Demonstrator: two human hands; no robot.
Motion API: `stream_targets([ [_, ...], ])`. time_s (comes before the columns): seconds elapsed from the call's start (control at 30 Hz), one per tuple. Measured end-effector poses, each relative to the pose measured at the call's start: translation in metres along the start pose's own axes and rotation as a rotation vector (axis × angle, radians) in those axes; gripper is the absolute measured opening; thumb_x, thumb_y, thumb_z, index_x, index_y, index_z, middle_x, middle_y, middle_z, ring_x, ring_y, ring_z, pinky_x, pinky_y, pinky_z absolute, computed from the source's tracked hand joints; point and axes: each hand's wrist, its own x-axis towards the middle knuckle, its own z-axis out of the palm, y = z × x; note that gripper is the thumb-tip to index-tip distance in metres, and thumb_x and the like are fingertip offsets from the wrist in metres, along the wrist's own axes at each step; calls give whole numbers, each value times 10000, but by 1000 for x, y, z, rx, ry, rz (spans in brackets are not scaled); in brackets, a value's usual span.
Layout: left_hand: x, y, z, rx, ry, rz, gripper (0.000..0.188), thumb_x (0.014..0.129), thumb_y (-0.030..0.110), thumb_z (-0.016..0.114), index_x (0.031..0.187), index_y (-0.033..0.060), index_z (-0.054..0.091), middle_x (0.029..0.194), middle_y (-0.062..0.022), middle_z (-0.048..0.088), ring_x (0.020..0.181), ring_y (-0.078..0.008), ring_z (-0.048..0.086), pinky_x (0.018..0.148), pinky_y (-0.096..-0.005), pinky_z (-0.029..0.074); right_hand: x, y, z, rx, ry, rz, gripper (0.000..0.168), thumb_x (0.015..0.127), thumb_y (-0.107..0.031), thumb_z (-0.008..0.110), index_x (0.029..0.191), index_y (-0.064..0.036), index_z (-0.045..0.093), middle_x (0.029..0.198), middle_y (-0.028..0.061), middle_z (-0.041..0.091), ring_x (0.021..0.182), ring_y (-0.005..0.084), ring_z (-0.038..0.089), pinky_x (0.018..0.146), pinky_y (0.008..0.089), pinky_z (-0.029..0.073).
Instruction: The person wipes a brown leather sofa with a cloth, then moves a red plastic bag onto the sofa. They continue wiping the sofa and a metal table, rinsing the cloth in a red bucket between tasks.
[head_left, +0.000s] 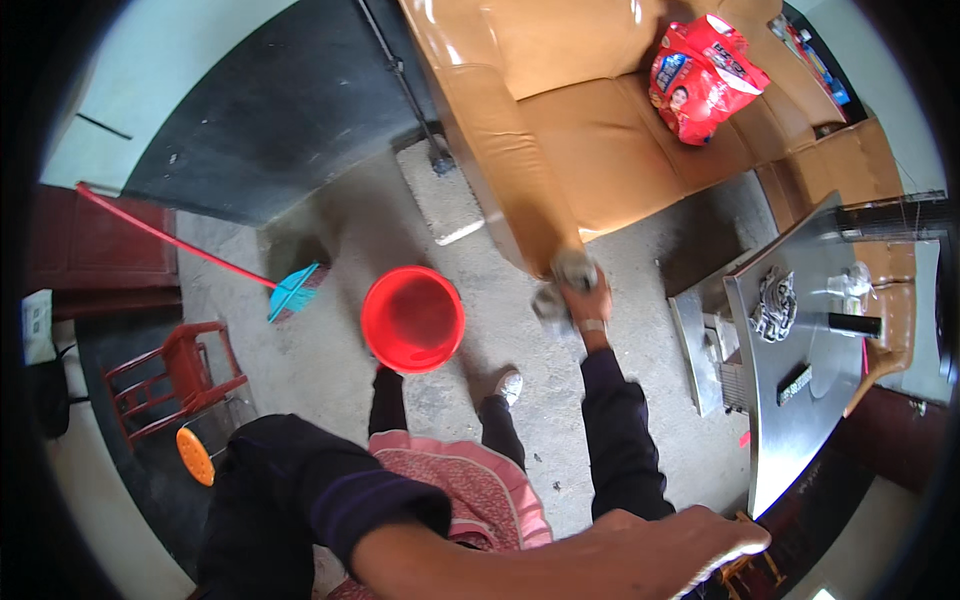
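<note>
My right hand (590, 298) is stretched forward and grips a grey cloth (576, 268). The cloth is blurred and presses against or hovers just at the front end of the armrest of a tan leather sofa (517, 172); I cannot tell which. Part of the cloth (551, 309) hangs down to the left of the hand. Across the bottom of the picture, close to the camera, comes my left hand (675, 544), with the sleeve pushed up. Its fingers are mostly hidden or cut off, so what it holds does not show.
A red plastic bucket (414, 321) stands before my feet. Left are a broom (296, 291) and a red wooden chair (187, 367). A red bag (705, 79) lies on the sofa. A dark-topped table (814, 322) at right bears a crumpled cloth (775, 304) and a remote control (795, 385).
</note>
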Motion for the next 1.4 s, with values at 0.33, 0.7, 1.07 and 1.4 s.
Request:
stream_targets([
  [0.33, -65, -60, -134, -462, 35, -257, 461, 828, 74, 491, 1256, 37, 326, 1112, -150, 489, 1068, -274, 475, 878, -365, 374, 43, -23, 66, -104, 405, 104, 740, 548, -361, 711, 1195, -88, 476, 1107, 208, 532, 1025, 343, 515, 865, 392, 427],
  [0.7, -390, -295, -438, 207, 786, -1231, 514, 796, 278, 569, 1211, 22, 405, 1055, -61, 538, 917, -172, 556, 735, -338, 445, -228, 23, 179, 700, 102, 751, 460, 661, -176, 716, 1056, 6, 567, 938, 116, 616, 824, 232, 603, 733, 345, 492],
  [1.07, -442, -417, -413, 751, 653, -1111, 300, 758, 158, 490, 998, -17, 538, 905, -162, 620, 874, -266, 599, 766, -345, 464, -280, -9, 225, 1597, -177, 1089, 427, 770, -373, 593, 1083, -83, 563, 980, 84, 605, 850, 244, 593, 758, 368, 471],
  [1.4, -389, -419, -431, 904, 735, -1021, 353, 697, 96, 451, 997, -64, 544, 834, -237, 611, 833, -343, 598, 725, -398, 467, -297, 34, 192, 697, -118, 530, 387, 679, -371, 621, 974, -121, 601, 875, 59, 614, 752, 255, 590, 680, 370, 459],
])
